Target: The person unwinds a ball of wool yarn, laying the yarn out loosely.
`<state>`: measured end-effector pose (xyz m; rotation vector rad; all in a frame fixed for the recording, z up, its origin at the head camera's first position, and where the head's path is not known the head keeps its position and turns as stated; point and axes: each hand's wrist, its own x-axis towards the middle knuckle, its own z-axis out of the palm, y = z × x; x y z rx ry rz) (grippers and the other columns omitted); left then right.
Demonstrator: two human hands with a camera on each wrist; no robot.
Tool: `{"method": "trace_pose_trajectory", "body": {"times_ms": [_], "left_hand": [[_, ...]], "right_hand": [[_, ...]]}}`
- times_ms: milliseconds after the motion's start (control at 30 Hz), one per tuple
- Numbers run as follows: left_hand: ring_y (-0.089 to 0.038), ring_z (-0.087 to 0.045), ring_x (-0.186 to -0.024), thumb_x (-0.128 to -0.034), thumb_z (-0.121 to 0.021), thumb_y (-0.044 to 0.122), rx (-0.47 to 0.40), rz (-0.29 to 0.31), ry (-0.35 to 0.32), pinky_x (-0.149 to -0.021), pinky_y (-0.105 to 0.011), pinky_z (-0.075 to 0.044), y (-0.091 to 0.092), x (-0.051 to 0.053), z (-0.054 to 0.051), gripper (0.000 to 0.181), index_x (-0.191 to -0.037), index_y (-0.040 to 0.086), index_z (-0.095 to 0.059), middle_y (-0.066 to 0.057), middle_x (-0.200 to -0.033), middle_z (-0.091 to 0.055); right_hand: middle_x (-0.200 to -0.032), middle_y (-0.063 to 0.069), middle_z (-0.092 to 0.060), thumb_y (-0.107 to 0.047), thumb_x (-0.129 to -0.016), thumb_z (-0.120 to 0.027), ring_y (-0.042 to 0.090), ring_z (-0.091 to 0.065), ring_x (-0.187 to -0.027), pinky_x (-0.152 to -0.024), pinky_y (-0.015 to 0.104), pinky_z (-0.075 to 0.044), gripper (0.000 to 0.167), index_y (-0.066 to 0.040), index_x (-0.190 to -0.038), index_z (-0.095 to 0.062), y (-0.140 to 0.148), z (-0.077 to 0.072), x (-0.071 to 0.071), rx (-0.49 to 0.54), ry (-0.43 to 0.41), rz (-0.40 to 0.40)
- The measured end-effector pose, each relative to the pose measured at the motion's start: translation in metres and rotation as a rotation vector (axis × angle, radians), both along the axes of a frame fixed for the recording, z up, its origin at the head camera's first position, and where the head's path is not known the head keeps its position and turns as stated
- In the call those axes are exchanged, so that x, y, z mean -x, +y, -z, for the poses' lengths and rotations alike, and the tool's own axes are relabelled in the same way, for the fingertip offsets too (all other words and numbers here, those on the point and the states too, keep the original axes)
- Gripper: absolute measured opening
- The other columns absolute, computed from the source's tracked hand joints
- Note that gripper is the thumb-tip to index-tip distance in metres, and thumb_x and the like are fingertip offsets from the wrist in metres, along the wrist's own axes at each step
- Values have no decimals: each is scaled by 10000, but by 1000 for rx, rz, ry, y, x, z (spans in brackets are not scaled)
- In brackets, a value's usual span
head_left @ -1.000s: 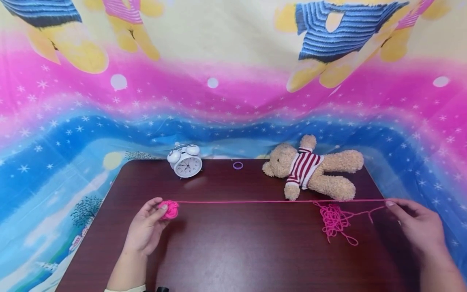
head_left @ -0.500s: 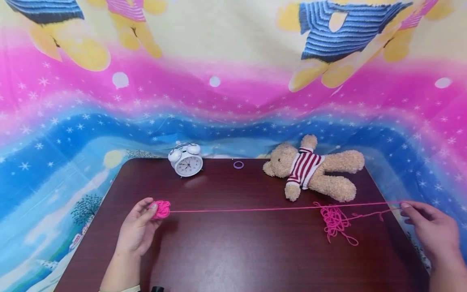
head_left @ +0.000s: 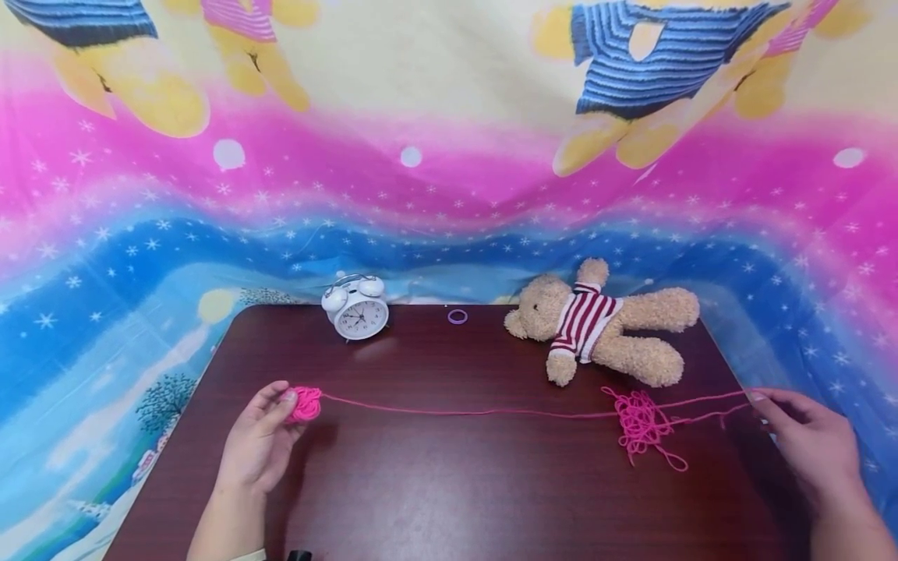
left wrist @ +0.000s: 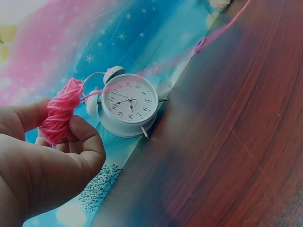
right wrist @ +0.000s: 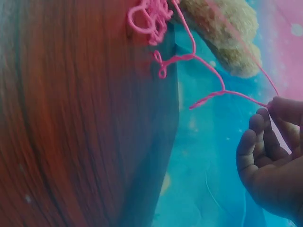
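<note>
A person's left hand (head_left: 254,440) pinches a pink yarn bundle (head_left: 305,404) above a tabletop (head_left: 421,491); a sagging strand (head_left: 456,413) runs toward a tangled pile (head_left: 641,425); the right hand (head_left: 814,444) pinches yarn; behind, an alarm clock (head_left: 361,315) stands, a teddy bear (head_left: 586,323) lies.

Pink-and-blue snowflake backdrop (head_left: 449,187) behind dark table (head_left: 449,483)

Pink strand (head_left: 456,413) has slackened; it now sags.

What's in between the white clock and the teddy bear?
A small purple ring lies between the white clock and the teddy bear, near the table's back edge. The head view shows it.
</note>
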<state>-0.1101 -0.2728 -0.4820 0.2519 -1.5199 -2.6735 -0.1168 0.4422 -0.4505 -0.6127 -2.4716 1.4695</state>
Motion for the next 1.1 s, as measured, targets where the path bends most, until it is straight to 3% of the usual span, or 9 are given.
{"method": "trace_pose_trajectory", "body": {"times_ms": [400, 567, 667, 867, 1033, 1100], "left_hand": [[-147, -695, -1002, -1057, -552, 21, -17, 16, 11, -838, -275, -574, 3, 0, 0, 188, -1160, 165, -616, -6, -1095, -665], [-148, -697, -977, -1062, -542, 24, -14, 21, 22, -836, -279, -576, 6, 2, 0, 191, -1149, 177, -615, -7, -1088, -665], [-150, -701, -962, -1066, -535, 24, -15, 26, 32, -836, -282, -578, 7, 3, 1, 193, -1149, 178, -616, -9, -1084, -668], [-150, -703, -983, -1065, -536, 23, -9, 30, 21, -845, -281, -578, 9, 2, 0, 196, -1151, 183, -611, -4, -1087, -676], [-153, -714, -986, -1062, -542, 20, -12, 35, 19, -834, -283, -571, 10, 4, 0, 191, -1149, 176, -608, -9, -1085, -686], [-154, -715, -986, -1062, -541, 18, -13, 35, 17, -831, -283, -571, 11, 4, 1, 193, -1148, 177, -609, -8, -1083, -689]], "right_hand": [[-870, -157, -756, -341, -994, -720, 33, -701, -771, -657, 178, -544, 258, -141, -1144, -783, -27, 14, 8, -103, 17, -225], [-916, -53, -770, -391, -997, -704, 66, -706, -797, -670, 202, -542, 369, -78, -1189, -750, -45, 15, 12, -165, 3, -274], [-928, -49, -772, -410, -993, -705, 19, -677, -811, -677, 187, -508, 413, -58, -1208, -739, -55, 16, 14, -202, -5, -289], [-992, 61, -779, -450, -996, -687, 7, -653, -836, -681, 199, -486, 445, -71, -1221, -743, -71, 18, 17, -259, -43, -337], [-1041, 68, -759, -485, -994, -674, 26, -619, -846, -680, 245, -470, 428, -130, -1218, -756, -82, 21, 19, -320, -88, -368], [-981, 67, -753, -485, -999, -668, 65, -608, -810, -663, 265, -459, 432, -127, -1224, -752, -86, 21, 20, -316, -99, -388]]}}
